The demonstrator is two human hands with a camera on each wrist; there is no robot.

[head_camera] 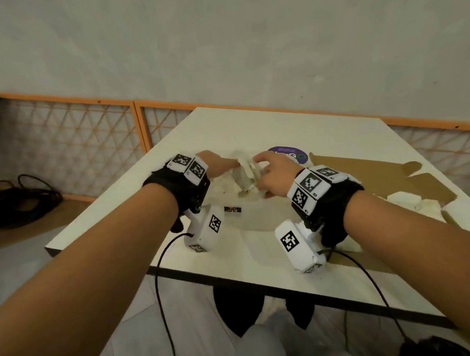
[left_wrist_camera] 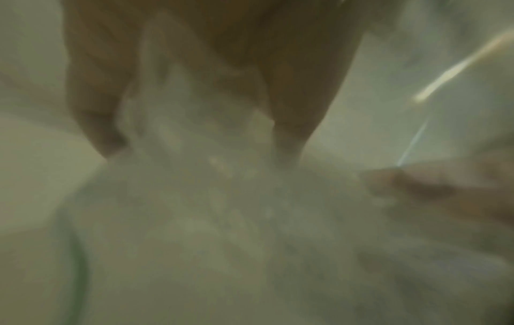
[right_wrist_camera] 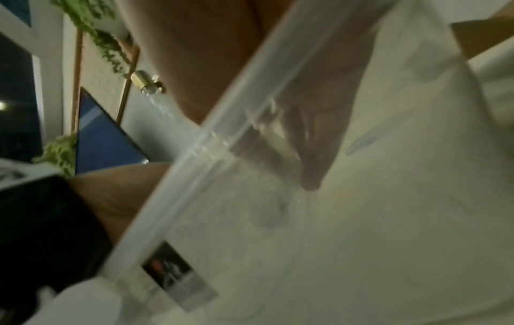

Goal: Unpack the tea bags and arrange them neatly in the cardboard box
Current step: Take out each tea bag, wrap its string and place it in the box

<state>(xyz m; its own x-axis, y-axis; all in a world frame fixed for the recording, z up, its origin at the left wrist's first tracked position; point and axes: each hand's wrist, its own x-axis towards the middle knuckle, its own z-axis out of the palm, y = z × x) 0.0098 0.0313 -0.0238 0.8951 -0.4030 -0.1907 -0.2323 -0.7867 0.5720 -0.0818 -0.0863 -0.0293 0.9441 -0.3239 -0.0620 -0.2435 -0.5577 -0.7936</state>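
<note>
A clear plastic bag [head_camera: 245, 177] with a small dark label [head_camera: 232, 209] lies on the table, its top raised between my hands. My left hand [head_camera: 229, 164] pinches the crumpled top from the left; in the blurred left wrist view its thumb and finger [left_wrist_camera: 289, 132] pinch the white plastic [left_wrist_camera: 200, 198]. My right hand [head_camera: 266, 169] grips the top from the right. In the right wrist view its fingers [right_wrist_camera: 311, 154] show through the bag's seal strip [right_wrist_camera: 211, 140]. The flattened brown cardboard box [head_camera: 379, 177] lies at right. What the bag holds is too blurred to make out.
A round purple lid [head_camera: 288, 154] sits just behind the hands. White pale pieces [head_camera: 406, 200] rest on the cardboard's near edge. The white table [head_camera: 252, 127] ends close to my body; an orange lattice fence [head_camera: 88, 131] and black cables [head_camera: 17, 196] lie left.
</note>
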